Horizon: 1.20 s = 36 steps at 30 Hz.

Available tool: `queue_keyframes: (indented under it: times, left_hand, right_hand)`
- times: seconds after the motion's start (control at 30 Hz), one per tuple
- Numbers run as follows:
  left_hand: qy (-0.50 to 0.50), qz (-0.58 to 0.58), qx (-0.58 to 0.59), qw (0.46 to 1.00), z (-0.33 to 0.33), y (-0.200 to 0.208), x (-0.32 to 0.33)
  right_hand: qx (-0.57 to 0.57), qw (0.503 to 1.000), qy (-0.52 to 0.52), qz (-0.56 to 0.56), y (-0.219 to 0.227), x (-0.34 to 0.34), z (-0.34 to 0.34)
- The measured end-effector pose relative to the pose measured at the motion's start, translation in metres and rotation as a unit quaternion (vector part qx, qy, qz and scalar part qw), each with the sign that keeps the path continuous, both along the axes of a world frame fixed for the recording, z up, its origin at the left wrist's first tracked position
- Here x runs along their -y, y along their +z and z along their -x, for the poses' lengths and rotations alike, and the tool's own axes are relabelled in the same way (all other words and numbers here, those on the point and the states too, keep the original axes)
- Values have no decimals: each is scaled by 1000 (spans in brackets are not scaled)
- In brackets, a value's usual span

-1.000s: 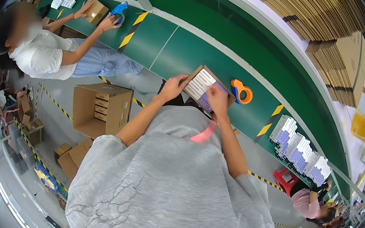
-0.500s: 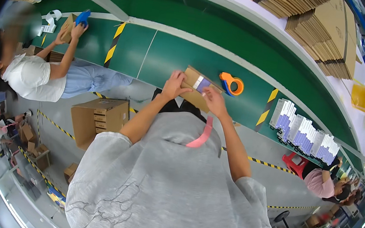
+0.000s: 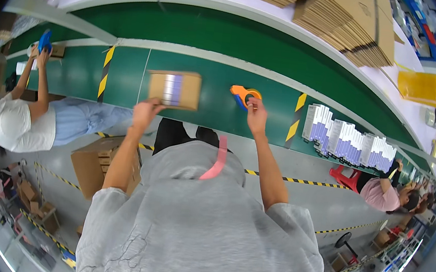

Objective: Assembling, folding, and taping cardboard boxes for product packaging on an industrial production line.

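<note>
A small brown cardboard box (image 3: pixel 190 91) lies on the green worktop, with a band of white and purple small cartons (image 3: pixel 172 90) showing down its middle. My left hand (image 3: pixel 146 113) is closed at the box's near left corner, its fingers slightly blurred. To the right, an orange and blue tape dispenser (image 3: pixel 239 91) rests on the worktop. My right hand (image 3: pixel 256 114) has its fingers closed on the near right side of the dispenser's ring.
Rows of white and purple cartons (image 3: pixel 339 136) stand on the worktop at right. Flattened cardboard (image 3: pixel 343 20) is stacked on the shelf beyond. At left a co-worker (image 3: pixel 27 119) holds a blue tape dispenser (image 3: pixel 45 40). A large open carton (image 3: pixel 84 168) sits on the floor behind left.
My hands have parted. The box has moved left and been turned squarer to the worktop edge. My right hand has left the box and reached the tape dispenser.
</note>
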<state>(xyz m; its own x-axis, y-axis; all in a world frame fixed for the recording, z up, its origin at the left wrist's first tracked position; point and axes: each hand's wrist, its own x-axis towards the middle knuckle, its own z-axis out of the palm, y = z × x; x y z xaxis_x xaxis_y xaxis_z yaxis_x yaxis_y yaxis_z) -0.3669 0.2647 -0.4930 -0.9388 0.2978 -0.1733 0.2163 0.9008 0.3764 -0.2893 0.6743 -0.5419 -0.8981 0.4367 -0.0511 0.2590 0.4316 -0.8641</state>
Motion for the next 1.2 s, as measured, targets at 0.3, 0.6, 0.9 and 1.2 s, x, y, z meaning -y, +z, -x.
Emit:
queue_keyframes:
  times: [0.3, 0.6, 0.9, 1.2]
  left_hand:
    - [228, -114, -242, 936, 55, 34, 54]
    - [124, -294, -59, 946, 3, -20, -29]
    - [90, -328, 0, 940, -4, -18, -33]
    - [80, -401, 72, 910, -10, -40, -44]
  right_hand:
    - [-378, 865, -143, -296, 313, -89, 98]
    - [-179, 952, -239, -74, 383, -212, 132]
    - [-195, 944, -197, -177, 418, -177, 132]
    - [-8, 937, -129, -325, 416, -166, 152]
